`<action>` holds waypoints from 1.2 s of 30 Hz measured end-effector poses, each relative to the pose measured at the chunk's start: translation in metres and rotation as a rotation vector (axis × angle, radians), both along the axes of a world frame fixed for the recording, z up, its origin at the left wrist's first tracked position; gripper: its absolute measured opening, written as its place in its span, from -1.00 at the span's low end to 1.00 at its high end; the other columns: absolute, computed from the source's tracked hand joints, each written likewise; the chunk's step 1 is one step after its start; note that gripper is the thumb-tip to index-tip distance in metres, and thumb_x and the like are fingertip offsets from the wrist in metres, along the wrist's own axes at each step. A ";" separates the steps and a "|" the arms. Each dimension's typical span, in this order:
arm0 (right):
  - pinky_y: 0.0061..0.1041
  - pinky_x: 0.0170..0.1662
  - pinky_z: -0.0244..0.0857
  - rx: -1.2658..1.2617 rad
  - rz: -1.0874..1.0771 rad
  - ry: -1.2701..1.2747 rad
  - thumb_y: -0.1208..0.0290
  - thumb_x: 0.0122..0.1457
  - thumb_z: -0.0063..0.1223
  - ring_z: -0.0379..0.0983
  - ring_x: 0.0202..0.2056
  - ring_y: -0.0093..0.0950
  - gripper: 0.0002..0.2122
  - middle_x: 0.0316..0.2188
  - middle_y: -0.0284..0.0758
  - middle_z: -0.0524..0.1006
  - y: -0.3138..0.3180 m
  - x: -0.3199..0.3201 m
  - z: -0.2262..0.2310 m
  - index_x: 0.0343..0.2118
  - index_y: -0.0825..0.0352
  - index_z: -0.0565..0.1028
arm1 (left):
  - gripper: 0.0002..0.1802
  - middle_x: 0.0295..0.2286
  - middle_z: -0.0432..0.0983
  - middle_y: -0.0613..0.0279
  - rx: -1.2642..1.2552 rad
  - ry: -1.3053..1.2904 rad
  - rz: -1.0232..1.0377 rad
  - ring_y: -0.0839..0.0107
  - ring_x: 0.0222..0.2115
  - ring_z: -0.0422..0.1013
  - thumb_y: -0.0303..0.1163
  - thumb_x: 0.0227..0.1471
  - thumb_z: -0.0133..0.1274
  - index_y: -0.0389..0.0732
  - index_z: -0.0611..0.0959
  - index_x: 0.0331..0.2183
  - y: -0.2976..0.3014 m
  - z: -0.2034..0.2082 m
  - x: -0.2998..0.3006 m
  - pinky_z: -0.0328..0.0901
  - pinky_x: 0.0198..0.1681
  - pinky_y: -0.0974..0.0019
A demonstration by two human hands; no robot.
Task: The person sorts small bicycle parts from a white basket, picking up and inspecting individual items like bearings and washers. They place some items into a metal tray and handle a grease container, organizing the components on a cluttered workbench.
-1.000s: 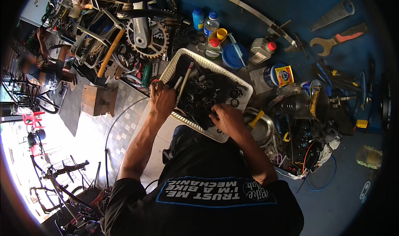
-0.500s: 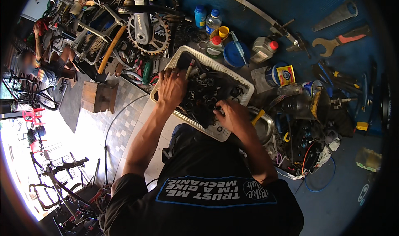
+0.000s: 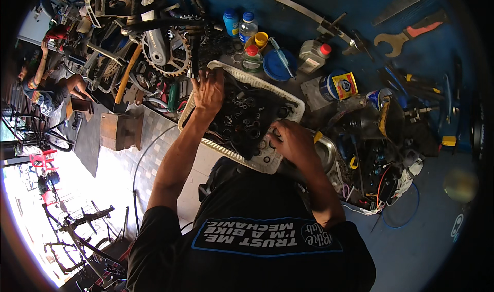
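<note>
A white plastic basket [image 3: 244, 72] lies tilted in front of me, lined with dark cloth-like material. On this lie several small metal and black rings [image 3: 247, 104]. My left hand [image 3: 207, 94] is at the basket's left end, its fingers closed around what looks like the lower end of a dark rod-like thing [image 3: 194, 52]; its kind is unclear. At the right end, my right hand [image 3: 294, 142] bends over the basket with thumb and fingers curled together. What they pinch, if anything, is too small to make out. Loose black rings [image 3: 266, 159] rest beside it.
Beyond the basket stand bottles [image 3: 248, 28], a blue lid [image 3: 279, 64] and a grey jug [image 3: 313, 56]. A crankset [image 3: 163, 50] and metal parts crowd the left. A steel bowl [image 3: 326, 155] sits right of the basket. Another person [image 3: 49, 89] sits far left.
My left hand has moved toward the basket's far left edge, and the dark rod now shows above its fingers. The red-tipped stick beside it no longer shows. My right hand stays low at the right end.
</note>
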State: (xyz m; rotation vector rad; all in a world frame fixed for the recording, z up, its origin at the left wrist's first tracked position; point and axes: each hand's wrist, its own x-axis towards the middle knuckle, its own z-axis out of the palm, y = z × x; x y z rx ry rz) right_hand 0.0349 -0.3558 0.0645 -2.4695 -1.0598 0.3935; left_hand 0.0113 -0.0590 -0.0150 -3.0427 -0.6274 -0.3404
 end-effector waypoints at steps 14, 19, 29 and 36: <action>-0.22 -0.27 0.58 0.078 0.033 -0.302 0.38 0.28 0.17 0.67 -0.27 -0.20 -0.65 -0.23 -0.17 0.64 0.036 0.054 -0.037 0.11 0.33 0.52 | -0.51 0.19 0.47 0.01 -0.096 0.041 -0.354 -0.17 0.29 0.24 -0.40 0.25 -0.02 0.18 0.68 0.16 0.006 0.004 0.002 0.12 0.36 -0.41; -0.15 -0.27 0.58 -0.136 0.013 -0.213 0.33 0.31 0.18 0.68 -0.32 -0.13 -0.68 -0.23 -0.19 0.69 0.056 0.062 -0.049 0.08 0.30 0.54 | -0.59 0.15 0.51 0.09 -0.025 0.036 -0.445 0.07 0.26 0.28 -0.38 0.18 0.05 0.05 0.76 0.04 0.007 -0.007 0.018 0.19 0.29 -0.11; -0.13 -0.32 0.55 -0.118 -0.016 -0.308 0.30 0.26 0.20 0.69 -0.36 -0.17 -0.84 -0.37 -0.19 0.69 0.054 0.063 -0.048 -0.29 0.30 0.60 | -0.77 -0.04 0.58 0.13 0.092 -0.132 -0.445 0.03 0.07 0.39 -0.38 0.10 0.16 -0.07 0.72 -0.16 0.018 0.006 0.025 0.30 0.10 -0.09; -0.17 -0.35 0.54 -0.114 -0.068 -0.322 0.43 0.15 0.23 0.69 -0.38 -0.16 -0.84 -0.36 -0.14 0.69 0.058 0.062 -0.052 -0.25 0.36 0.58 | -0.82 -0.16 0.60 0.14 0.075 -0.176 -0.446 0.02 -0.01 0.39 -0.28 0.15 0.21 -0.09 0.69 -0.20 0.033 0.006 0.031 0.30 -0.01 -0.10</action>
